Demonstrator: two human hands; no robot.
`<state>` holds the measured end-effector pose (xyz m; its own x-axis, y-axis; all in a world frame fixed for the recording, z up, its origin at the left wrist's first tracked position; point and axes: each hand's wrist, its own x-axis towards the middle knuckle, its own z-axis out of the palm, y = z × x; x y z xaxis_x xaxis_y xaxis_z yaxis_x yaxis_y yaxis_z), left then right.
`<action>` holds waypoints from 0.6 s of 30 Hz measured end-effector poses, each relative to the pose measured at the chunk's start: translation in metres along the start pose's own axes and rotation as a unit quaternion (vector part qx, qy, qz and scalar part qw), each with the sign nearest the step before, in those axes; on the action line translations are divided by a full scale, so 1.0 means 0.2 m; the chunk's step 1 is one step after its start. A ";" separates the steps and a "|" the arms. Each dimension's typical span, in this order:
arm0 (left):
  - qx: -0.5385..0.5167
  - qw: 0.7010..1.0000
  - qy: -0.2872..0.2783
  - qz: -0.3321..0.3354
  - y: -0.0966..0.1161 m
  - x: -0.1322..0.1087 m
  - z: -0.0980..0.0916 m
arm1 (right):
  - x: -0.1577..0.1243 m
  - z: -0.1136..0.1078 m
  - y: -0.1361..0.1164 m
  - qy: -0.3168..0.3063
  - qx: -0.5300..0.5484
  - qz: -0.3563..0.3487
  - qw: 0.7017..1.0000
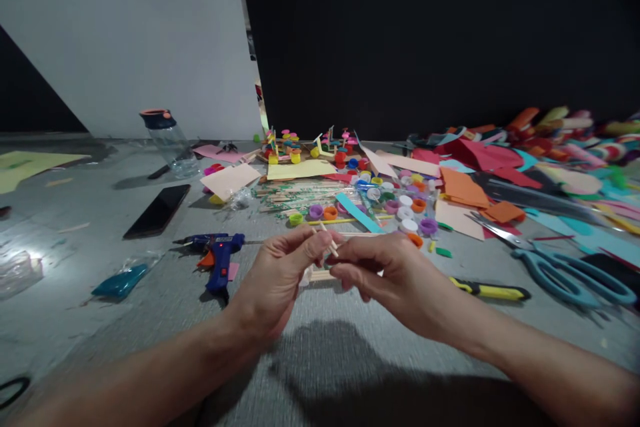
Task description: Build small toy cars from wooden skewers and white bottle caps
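My left hand (283, 273) and my right hand (385, 273) meet above the grey floor, fingertips together. Both pinch thin wooden sticks (327, 240), which poke up between the thumbs. Just below the fingers lies a small piece made of wooden sticks (320, 275), partly hidden by my hands. A blue glue gun (217, 253) lies close to the left of my left hand, its light glowing red.
Blue scissors (560, 267) and a yellow-handled knife (493, 291) lie to the right. Beyond my hands are bottle caps (405, 203), a heap of sticks (295, 197) and coloured paper (465, 187). A black phone (157, 210) and a water bottle (170, 143) sit at the left.
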<state>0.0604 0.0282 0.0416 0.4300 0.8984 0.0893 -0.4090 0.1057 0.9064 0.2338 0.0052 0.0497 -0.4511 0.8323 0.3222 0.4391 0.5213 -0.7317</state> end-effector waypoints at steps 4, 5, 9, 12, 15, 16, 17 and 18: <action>0.026 0.999 0.015 -0.043 0.02 -0.02 -0.01 | 0.00 -0.05 0.01 0.027 -0.136 -0.091 0.986; 0.033 0.998 0.006 -0.055 0.02 -0.02 -0.01 | 0.00 -0.06 0.01 0.022 -0.141 -0.096 0.985; 0.060 0.995 -0.030 -0.074 0.00 -0.03 -0.02 | 0.00 -0.06 0.01 0.038 -0.160 -0.065 0.984; 0.104 0.991 -0.046 -0.068 0.01 -0.02 -0.03 | 0.00 -0.04 0.01 0.051 -0.177 -0.038 0.982; 0.173 0.983 -0.043 -0.052 0.03 -0.01 -0.04 | 0.00 -0.04 0.01 0.044 -0.179 -0.030 0.982; 0.197 0.978 -0.043 -0.044 0.04 -0.01 -0.04 | 0.01 -0.04 0.01 0.040 -0.179 -0.030 0.983; 0.220 0.974 -0.046 -0.035 0.04 -0.01 -0.04 | 0.01 -0.05 0.01 0.032 -0.175 -0.027 0.984; 0.241 0.969 -0.053 -0.024 0.05 -0.01 -0.04 | 0.01 -0.06 0.01 0.018 -0.161 -0.019 0.987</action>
<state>0.0482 0.0306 0.0472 0.5292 0.8463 0.0609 0.0262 -0.0881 0.9958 0.2424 0.0096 0.0565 -0.4468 0.8141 0.3710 0.6487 0.5804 -0.4923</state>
